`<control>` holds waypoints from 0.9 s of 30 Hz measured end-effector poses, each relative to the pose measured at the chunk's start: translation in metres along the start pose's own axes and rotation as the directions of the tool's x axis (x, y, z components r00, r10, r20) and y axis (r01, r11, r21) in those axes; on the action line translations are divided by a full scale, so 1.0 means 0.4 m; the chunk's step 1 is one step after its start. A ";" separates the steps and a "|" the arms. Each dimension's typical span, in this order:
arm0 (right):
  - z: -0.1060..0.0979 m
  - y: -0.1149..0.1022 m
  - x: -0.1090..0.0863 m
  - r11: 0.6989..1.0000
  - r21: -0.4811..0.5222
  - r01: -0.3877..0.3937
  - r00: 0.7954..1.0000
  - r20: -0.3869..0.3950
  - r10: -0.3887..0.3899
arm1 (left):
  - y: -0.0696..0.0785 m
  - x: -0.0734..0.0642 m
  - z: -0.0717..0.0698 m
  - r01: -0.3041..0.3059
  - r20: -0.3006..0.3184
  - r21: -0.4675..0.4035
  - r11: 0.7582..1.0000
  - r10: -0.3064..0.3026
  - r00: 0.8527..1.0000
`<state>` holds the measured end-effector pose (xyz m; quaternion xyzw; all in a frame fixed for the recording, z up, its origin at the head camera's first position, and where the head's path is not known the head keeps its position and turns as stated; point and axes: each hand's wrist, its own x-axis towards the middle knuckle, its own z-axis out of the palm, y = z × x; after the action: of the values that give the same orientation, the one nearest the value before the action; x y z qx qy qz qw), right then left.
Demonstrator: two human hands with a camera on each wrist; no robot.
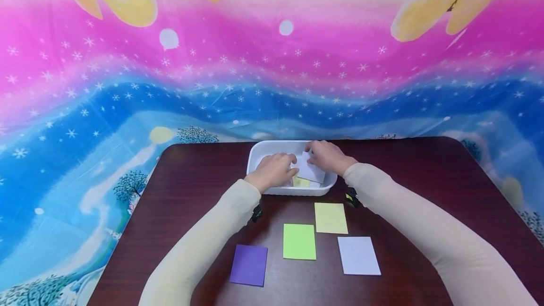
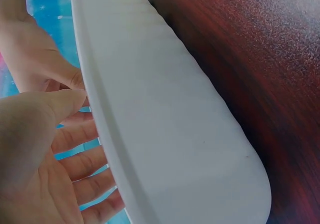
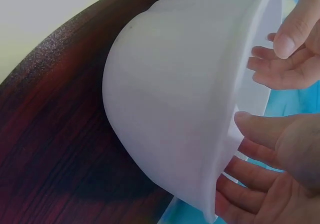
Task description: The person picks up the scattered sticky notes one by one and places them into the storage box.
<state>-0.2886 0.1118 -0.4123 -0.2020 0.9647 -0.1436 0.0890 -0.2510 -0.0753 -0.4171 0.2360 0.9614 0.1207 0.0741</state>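
A white plastic basin (image 1: pixel 293 192) stands near the table's far edge, with both hands reaching into it. My right hand (image 1: pixel 328 156) pinches a whitish square of paper (image 1: pixel 310 170), which is tilted inside the basin. To its left, my left hand (image 1: pixel 273 170) is over the basin's inside with thumb and fingers apart, near that paper. Below them a pale yellow paper (image 1: pixel 301 182) shows partly. In the left wrist view the basin's wall hides the left fingertips. The right wrist view has the right hand (image 3: pixel 280 169) at the rim, its fingertips partly hidden.
Nearer on the dark wooden table (image 1: pixel 191 230) lie a purple square (image 1: pixel 249 265), a green square (image 1: pixel 299 242), a yellow square (image 1: pixel 331 218) and a whitish square (image 1: pixel 359 255), all apart. A colourful printed cloth (image 1: pixel 272 74) hangs behind the table.
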 end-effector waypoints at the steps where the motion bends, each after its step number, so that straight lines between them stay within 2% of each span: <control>1: 0.002 0.000 0.002 1.000 -0.004 -0.005 1.000 0.008 0.005 | -0.001 0.000 0.000 0.003 0.002 0.000 1.000 -0.003 1.000; 13: 0.004 -0.002 0.014 0.999 -0.043 -0.005 0.998 0.062 0.007 | -0.003 -0.002 -0.001 0.005 0.009 0.014 1.000 -0.005 1.000; 21: 0.004 0.001 0.019 0.999 -0.033 0.006 0.999 0.050 -0.004 | -0.004 -0.002 -0.004 -0.007 0.004 0.023 1.000 0.006 1.000; 27: -0.001 -0.005 0.011 1.000 0.003 0.019 1.000 0.014 -0.019 | -0.005 -0.003 -0.006 -0.004 -0.002 0.016 1.000 0.004 1.000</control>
<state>-0.2918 0.1083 -0.4119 -0.2118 0.9620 -0.1444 0.0946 -0.2512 -0.0780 -0.4151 0.2386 0.9618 0.1136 0.0710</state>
